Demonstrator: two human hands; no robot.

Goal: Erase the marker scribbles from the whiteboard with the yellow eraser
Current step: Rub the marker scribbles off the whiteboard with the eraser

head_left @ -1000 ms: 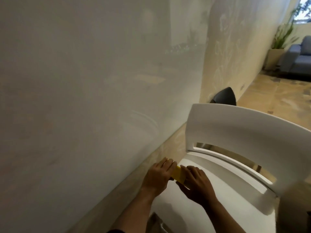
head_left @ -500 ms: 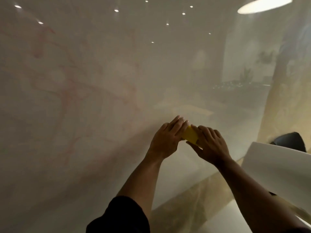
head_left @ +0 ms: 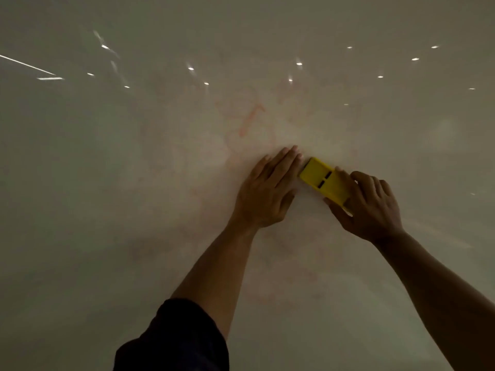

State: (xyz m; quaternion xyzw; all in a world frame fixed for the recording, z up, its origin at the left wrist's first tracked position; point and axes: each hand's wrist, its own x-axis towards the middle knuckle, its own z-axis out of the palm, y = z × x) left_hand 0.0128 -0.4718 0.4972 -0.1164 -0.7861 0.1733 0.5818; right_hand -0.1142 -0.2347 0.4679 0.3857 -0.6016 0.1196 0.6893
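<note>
Whiteboard (head_left: pixel 134 183) fills the view, glossy, dotted with reflected ceiling lights, with faint red marker scribbles (head_left: pixel 250 120) smeared above and around the hands. Right hand (head_left: pixel 372 204) grips the yellow eraser (head_left: pixel 322 182) flat against the board, fingers curled over its upper edge and thumb under its lower edge, the eraser's free end angled up-left. Left hand (head_left: pixel 267 191) lies flat on the board just beside that end, fingers straight and together, fingertips close to the eraser's corner; contact cannot be told; dark sleeve (head_left: pixel 174 338) at lower frame.
</note>
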